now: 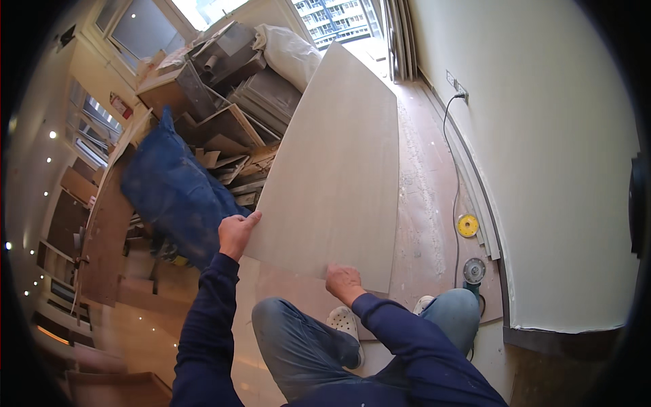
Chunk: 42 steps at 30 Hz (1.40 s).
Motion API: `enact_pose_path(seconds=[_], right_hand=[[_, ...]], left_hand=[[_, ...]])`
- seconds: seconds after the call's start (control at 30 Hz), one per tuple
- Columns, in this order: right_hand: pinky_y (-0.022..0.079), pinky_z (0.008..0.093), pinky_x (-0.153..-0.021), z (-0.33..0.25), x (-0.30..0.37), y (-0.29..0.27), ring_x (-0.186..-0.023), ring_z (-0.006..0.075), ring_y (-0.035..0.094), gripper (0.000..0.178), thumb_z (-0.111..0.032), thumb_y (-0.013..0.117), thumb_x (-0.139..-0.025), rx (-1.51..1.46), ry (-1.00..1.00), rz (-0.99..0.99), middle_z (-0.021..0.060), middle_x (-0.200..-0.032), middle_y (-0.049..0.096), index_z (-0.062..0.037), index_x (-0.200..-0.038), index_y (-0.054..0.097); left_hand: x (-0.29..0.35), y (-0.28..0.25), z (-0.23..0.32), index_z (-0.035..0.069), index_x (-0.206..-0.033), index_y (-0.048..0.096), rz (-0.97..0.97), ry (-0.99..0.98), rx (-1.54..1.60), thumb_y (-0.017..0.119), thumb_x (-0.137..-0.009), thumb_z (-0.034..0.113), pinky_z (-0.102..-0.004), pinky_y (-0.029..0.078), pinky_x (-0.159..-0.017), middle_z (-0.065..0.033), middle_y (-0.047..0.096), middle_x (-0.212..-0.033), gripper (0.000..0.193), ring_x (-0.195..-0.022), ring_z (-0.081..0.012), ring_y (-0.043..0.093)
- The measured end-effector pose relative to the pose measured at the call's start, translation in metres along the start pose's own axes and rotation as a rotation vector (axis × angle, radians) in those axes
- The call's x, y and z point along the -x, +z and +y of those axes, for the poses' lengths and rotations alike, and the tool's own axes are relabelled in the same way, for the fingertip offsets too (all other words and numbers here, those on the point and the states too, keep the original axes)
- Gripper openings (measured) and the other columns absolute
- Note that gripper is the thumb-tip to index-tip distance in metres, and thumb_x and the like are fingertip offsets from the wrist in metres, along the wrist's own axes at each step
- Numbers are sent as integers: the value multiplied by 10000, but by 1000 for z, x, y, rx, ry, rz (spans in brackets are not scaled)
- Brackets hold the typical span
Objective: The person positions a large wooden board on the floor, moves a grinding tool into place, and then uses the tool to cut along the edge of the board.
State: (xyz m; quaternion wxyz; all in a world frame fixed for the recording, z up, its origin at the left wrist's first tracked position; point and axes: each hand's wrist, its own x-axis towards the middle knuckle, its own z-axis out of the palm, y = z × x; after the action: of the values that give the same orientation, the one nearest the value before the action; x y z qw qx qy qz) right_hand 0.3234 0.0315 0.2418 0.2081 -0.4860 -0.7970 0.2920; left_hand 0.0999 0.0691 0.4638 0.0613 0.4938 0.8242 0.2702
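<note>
A large, flat, pale grey-beige panel (332, 163) stretches away in front of me, its far end narrowing toward the window. My left hand (237, 234) grips the panel's left edge near its close corner, with the thumb over the top face. At the near edge, my right hand (344, 281) is closed with its fingers curled against the panel; its fingertips are partly hidden. An angle grinder (474, 273) with a round disc lies on the floor by my right knee. A yellow disc (467, 226) rests a little beyond it.
A black cord (456, 176) runs from a wall socket (461, 93) down along the right wall. Long thin strips lie at the wall's foot. To the left are a blue sack (176, 183) and a heap of scrap boards (234, 146). A white sack (288, 54) sits behind.
</note>
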Motion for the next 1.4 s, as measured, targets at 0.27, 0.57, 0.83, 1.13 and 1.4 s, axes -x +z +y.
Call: enact_pose_path(seconds=[0.27,0.57,0.83,1.13,1.4], right_hand=[[567,492,-741,6,25,-45,-849,423,708,204,-113,570,-804,-30,178,-43,256,-896,706,-15,-958,661],[553,486,-807,27,45,-120,-933,412,693,231,-142,559,-830,142,156,-227,240,-970,710,-15,-956,706],[527,479,-868,24,57,-219,-981,403,669,329,-262,552,-876,157,252,-91,228,-1035,703,-2,-974,730],[504,465,-924,31,58,-253,-1068,391,638,412,-352,567,-896,23,372,-37,228,-1124,677,-38,-1133,691],[495,460,-948,32,54,-245,-1114,376,628,444,-395,599,-912,101,384,-86,209,-1166,676,-64,-1199,669]], left_hand=[[60,-2,103,-4,-698,713,23,209,-34,741,-814,501,-385,504,-603,-165,655,-613,518,-580,-294,657],[110,21,171,0,-647,651,-31,350,178,763,-820,415,-349,477,-550,-123,603,-550,463,-520,-189,605],[130,40,197,16,-670,667,-157,339,275,729,-819,408,-387,518,-634,-167,662,-645,423,-618,-299,658],[140,58,205,2,-665,638,-146,337,441,778,-815,359,-322,476,-548,-86,620,-586,412,-539,-144,568],[142,66,208,13,-631,604,-209,291,575,771,-791,350,-358,485,-592,-106,615,-609,408,-579,-208,583]])
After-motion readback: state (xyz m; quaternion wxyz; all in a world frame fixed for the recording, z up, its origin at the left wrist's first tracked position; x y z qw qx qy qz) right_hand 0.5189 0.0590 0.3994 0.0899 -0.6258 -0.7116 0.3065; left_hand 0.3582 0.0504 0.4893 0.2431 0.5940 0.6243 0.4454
